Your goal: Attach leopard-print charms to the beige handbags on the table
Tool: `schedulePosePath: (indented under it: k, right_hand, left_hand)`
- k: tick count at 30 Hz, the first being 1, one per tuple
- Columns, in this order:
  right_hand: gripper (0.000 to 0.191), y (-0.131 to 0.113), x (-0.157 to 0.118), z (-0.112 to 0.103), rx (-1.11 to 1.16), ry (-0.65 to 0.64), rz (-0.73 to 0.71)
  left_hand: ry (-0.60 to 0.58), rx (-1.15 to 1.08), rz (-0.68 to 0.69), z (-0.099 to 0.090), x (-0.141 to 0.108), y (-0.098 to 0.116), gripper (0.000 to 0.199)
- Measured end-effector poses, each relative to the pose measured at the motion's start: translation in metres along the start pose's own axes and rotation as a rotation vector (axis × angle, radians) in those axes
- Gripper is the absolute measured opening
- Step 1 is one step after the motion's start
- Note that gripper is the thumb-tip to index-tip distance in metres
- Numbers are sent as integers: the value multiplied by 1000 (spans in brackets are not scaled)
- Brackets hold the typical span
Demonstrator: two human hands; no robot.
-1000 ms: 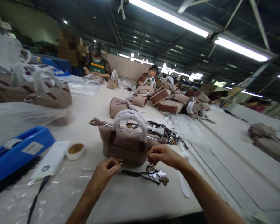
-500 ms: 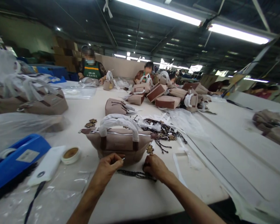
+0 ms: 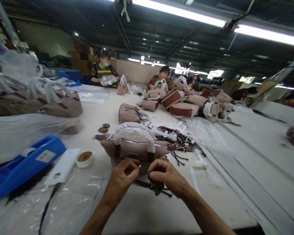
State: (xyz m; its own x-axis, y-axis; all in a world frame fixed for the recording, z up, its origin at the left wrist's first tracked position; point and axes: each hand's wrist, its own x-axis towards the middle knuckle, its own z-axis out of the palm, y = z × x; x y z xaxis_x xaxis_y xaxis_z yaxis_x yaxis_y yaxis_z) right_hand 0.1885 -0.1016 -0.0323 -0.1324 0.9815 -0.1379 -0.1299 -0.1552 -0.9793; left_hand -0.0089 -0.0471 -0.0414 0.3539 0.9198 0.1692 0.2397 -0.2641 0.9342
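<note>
A taupe handbag [image 3: 127, 148] with a zipped top and white-wrapped handles stands upright just beyond my hands. My left hand [image 3: 123, 178] is closed in a pinch at its lower front, on a small shiny metal piece [image 3: 139, 166] whose kind I cannot make out. Close to its right, my right hand [image 3: 172, 178] pinches a dark leopard-patterned charm [image 3: 157, 187] that hangs below the fingertips. A black braided cord [image 3: 141, 183] runs on the table under both hands. Another patterned flower charm [image 3: 165, 158] shows behind my right fingers.
Tangled cords and charms [image 3: 176, 135] lie behind the bag, with a heap of taupe bags [image 3: 183, 109] farther back. At left are a blue tape dispenser [image 3: 46, 155], a white device [image 3: 62, 166], a tape roll [image 3: 84, 159] and wrapped bags [image 3: 61, 106]. Two co-workers sit across the table.
My right hand has lifted the patterned charm off the table and brought it toward my left hand. The left hand keeps its pinch. The whole view has shifted, so things appear farther right.
</note>
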Motion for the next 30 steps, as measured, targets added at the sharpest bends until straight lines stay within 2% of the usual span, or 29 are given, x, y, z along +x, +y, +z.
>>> schedulePosePath:
  k: [5,11,20,30]
  right_hand:
    - [23,1,7,15,43,26,-98]
    - [23,9,11,20,145,-35,-57]
    - [29,3,11,24,91,-97,-63]
    - [30,2,9,27,126,-29,-37]
  left_hand:
    - [8,0,71,1,-7,7,12]
    - [13,-6,102,-2,-10,14,13]
    - [47,53,162,-3,-12,14,14]
    - [115,208,366,-1,-18,7,14]
